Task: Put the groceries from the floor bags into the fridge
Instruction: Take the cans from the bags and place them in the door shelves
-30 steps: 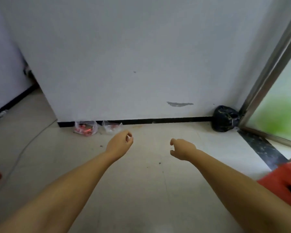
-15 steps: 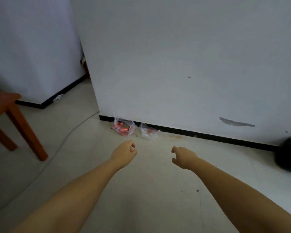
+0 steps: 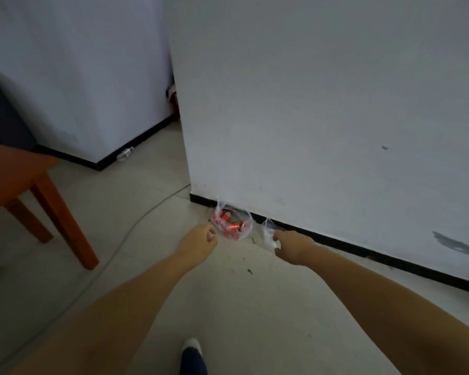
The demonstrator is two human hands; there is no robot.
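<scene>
Two clear plastic bags lie on the floor against the wall's black skirting. The left bag (image 3: 232,223) holds red packets. The right bag (image 3: 268,234) looks pale and mostly see-through, its contents unclear. My left hand (image 3: 198,242) hovers just left of the red-packet bag, fingers loosely curled, holding nothing. My right hand (image 3: 291,246) overlaps the right bag's lower edge with fingers curled; whether it grips the bag I cannot tell. No fridge is in view.
A brown wooden table (image 3: 16,180) stands at the left with a leg near my left arm. A grey cable (image 3: 136,226) runs across the tiled floor. A white wall corner (image 3: 184,158) juts out above the bags. My shoe (image 3: 191,355) shows at the bottom.
The view has swung right-to-left and closer to the bags; the wooden table has come into sight. Both hands have reached forward and now sit right at the two bags.
</scene>
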